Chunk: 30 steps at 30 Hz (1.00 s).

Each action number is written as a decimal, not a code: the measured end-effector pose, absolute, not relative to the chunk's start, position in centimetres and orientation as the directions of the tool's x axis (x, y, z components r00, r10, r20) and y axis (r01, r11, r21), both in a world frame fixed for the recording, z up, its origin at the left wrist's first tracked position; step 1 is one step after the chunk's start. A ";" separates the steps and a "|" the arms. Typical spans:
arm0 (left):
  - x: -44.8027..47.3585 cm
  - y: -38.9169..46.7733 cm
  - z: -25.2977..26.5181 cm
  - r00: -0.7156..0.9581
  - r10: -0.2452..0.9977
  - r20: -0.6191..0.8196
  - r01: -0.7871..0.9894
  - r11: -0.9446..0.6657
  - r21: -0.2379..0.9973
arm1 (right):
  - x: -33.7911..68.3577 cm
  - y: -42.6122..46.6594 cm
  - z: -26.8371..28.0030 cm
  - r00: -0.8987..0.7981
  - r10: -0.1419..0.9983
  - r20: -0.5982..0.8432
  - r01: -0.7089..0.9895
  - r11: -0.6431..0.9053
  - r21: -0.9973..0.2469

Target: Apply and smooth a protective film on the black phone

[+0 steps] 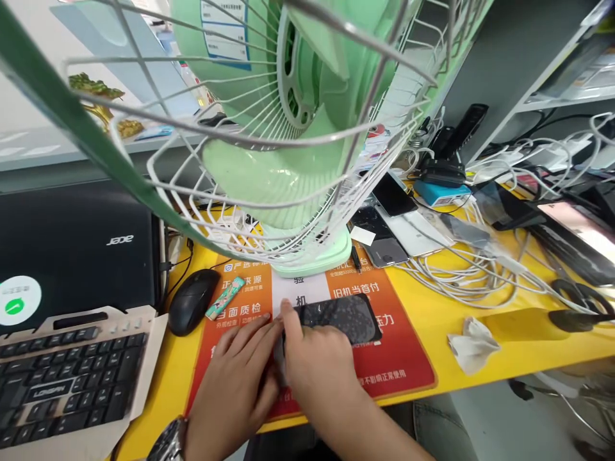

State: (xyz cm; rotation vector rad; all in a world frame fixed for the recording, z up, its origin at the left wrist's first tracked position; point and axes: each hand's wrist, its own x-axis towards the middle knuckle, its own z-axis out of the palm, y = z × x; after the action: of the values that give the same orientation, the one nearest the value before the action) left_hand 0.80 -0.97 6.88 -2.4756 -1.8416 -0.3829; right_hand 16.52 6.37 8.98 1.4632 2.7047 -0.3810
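A black smartphone [339, 318] lies slantwise on an orange and red printed mat [403, 358], its dark glass marked with spots or smudges. My right hand [319, 362] is closed over the phone's left end, one digit pointing forward and the other fingers curled. Against that same end, my left hand [243, 378] presses with its fingers close together and thumb tucked below. A greyish flat edge shows between the hands; what it belongs to is hidden. A wristwatch [169, 440] is on my left wrist.
A green fan [312, 259] stands close ahead, its cage filling the upper view. Left are a black mouse [193, 301], a green wrapped strip [225, 298], a keyboard [72, 384] and a laptop [77, 237]. Right are cables [446, 288], phones [379, 234], crumpled tissue [473, 346] and a yellow bottle [523, 324].
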 end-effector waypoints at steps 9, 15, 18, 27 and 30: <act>0.8 -0.8 7.1 0.278 0.940 0.200 0.937 -0.311 0.158 | 20.5 7.7 8.3 -0.282 0.955 -0.096 0.959 0.278 -0.050; 0.9 -0.8 7.0 0.276 0.939 0.205 0.940 -0.309 0.148 | 18.9 7.5 8.9 -0.427 0.891 -0.154 0.903 0.408 -0.136; 0.8 -0.8 6.9 0.281 0.938 0.201 0.939 -0.312 0.143 | 21.5 8.9 9.2 -0.253 0.947 -0.196 0.967 0.247 -0.053; 0.8 -0.8 6.9 0.276 0.940 0.199 0.939 -0.309 0.154 | 16.6 6.8 9.0 -0.554 0.814 -0.175 0.831 0.529 -0.172; 0.8 -0.7 6.8 0.284 0.936 0.207 0.938 -0.316 0.143 | 19.0 7.9 9.1 -0.382 0.902 -0.201 0.924 0.368 -0.103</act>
State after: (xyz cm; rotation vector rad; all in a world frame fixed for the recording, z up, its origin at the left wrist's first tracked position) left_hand 0.77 -0.73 6.82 -2.5114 -1.8332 -0.3975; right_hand 18.95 7.88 9.06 1.6794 2.5049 -0.3019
